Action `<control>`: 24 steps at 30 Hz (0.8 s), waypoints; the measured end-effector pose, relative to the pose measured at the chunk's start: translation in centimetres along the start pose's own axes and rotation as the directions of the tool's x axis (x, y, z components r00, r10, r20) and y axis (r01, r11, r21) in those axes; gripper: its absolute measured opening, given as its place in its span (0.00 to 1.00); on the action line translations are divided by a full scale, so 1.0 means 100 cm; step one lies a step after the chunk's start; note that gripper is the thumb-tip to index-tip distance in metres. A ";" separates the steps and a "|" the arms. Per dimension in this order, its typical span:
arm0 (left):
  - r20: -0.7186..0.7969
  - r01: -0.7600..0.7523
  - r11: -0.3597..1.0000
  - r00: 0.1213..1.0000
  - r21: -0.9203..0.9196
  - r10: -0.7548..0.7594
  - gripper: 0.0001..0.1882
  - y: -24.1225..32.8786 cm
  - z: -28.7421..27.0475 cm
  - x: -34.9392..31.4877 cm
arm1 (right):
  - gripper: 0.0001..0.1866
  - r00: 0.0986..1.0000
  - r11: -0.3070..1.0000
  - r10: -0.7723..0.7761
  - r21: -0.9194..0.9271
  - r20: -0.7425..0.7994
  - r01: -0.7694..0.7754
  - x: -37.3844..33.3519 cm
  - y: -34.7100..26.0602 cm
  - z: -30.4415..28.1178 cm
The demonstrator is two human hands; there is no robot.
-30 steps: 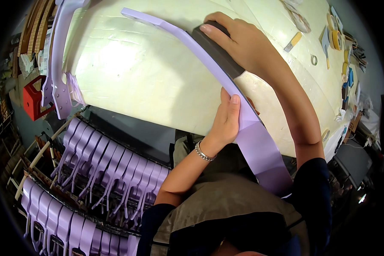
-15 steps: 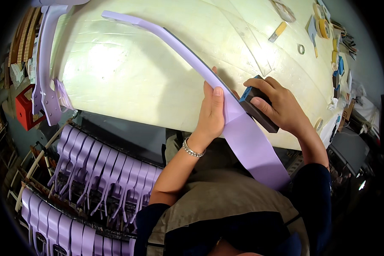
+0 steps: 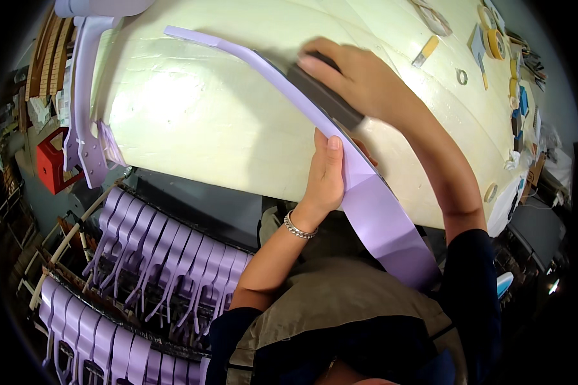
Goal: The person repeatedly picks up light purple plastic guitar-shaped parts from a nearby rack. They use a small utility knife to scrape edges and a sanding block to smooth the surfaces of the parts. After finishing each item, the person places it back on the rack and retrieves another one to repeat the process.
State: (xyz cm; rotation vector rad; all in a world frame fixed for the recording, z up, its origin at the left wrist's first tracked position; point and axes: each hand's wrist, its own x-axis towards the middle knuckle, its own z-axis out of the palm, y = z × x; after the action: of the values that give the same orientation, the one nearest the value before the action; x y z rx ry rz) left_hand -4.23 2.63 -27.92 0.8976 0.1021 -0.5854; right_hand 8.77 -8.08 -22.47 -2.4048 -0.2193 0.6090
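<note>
A long, bent light-purple panel runs slantwise from the far left of the table to my lap, narrow at its far end and broad at the near one. My left hand is closed round its middle, thumb on the near face and fingertips showing past the far edge. In my right hand, somewhat blurred, is a dark brown sanding block. The block lies along the panel's dark upper edge, beyond my left hand. My fingers cover its upper part.
Purple parts hang in rows on racks at lower left. Another purple part and a red object stand by the left edge of the pale worktable. A scraper, a ring and tape rolls lie at right.
My right hand has moved the sanding block up and left along the panel's edge, from beside the bend to the narrower stretch. My left hand keeps its grip on the panel.
</note>
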 end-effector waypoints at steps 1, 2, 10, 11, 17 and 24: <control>-0.019 -0.075 0.996 0.997 0.057 0.076 0.33 -0.001 0.002 0.002 | 0.24 1.000 0.997 0.018 0.082 -0.012 -0.017 0.027 -0.011 0.004; -0.044 -0.038 0.998 0.998 0.051 0.040 0.33 0.000 0.005 0.001 | 0.26 0.997 0.994 0.067 0.092 -0.036 -0.064 0.046 -0.019 0.005; -0.072 0.047 0.998 0.996 0.041 -0.044 0.39 0.027 0.022 0.001 | 0.27 0.959 0.945 0.151 0.320 -0.239 -0.069 0.009 0.024 -0.051; -0.040 -0.023 0.993 0.999 0.119 0.027 0.38 0.042 0.030 0.003 | 0.27 0.934 0.949 0.126 0.313 -0.334 -0.016 -0.012 0.033 -0.064; 0.525 -0.648 0.271 0.748 0.712 0.407 0.35 0.198 0.129 0.029 | 0.26 0.693 0.897 0.256 0.433 -0.674 0.090 -0.143 0.086 -0.143; 0.896 -0.697 -0.564 0.372 0.443 0.243 0.09 0.137 0.128 0.066 | 0.28 0.686 0.845 0.359 0.533 -0.633 0.050 -0.258 0.088 -0.128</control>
State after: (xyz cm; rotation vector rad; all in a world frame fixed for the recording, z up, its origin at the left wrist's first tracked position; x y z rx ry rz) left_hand 6.40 -3.45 -12.27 2.1202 -1.4906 0.6463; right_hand -7.70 -29.74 -9.62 -1.9457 0.4573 -0.2377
